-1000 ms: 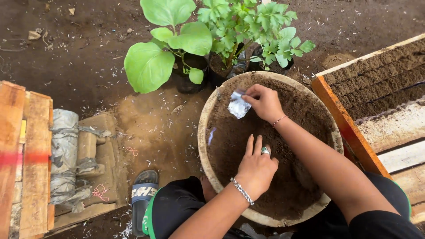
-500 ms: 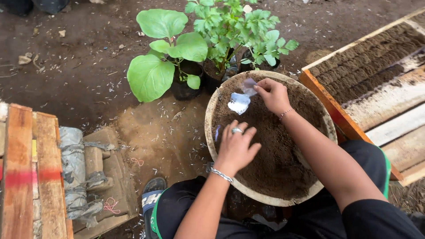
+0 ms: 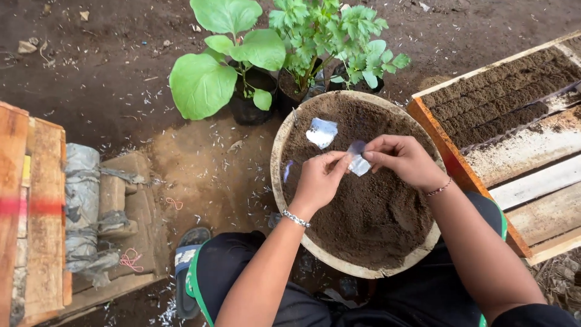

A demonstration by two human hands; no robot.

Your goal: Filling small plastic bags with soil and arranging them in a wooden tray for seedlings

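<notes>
Two hands are meeting over the middle of the round basin (image 3: pixel 279 158) of dark soil, and I am recording both as engaged on one item. I am seeing the left hand (image 3: pixel 319 178) curled nearly closed, its thumb and forefinger pinching the left edge of a small pale plastic packet (image 3: pixel 358 162). I am seeing the right hand (image 3: pixel 400 159) likewise drawn in narrow, its fingertips gripping the packet's right edge, the remaining fingers folded beneath. The packet is hanging between the two hands, clear of the soil surface, touching both sets of fingertips.

I am noting a second packet (image 3: pixel 321 132), white and crumpled, lying on the soil just beyond the left hand, toward the far rim, apart from both hands. A small bluish scrap (image 3: pixel 288 170) is lying on the soil near the left rim, just beside the left hand; I cannot tell what it is.

I am logging a silver chain bracelet (image 3: pixel 295 218) on the left wrist and a thin bracelet (image 3: pixel 439 189) on the right wrist.

Beyond the basin, two potted plants are standing on bare earth: a broad-leaved plant (image 3: pixel 203 85) and a bushy small-leaved plant (image 3: pixel 330 30), both just beside the far rim. A wooden tray (image 3: pixel 430 124) of soil rows is lying to the right, its orange edge running close beside the basin.
</notes>
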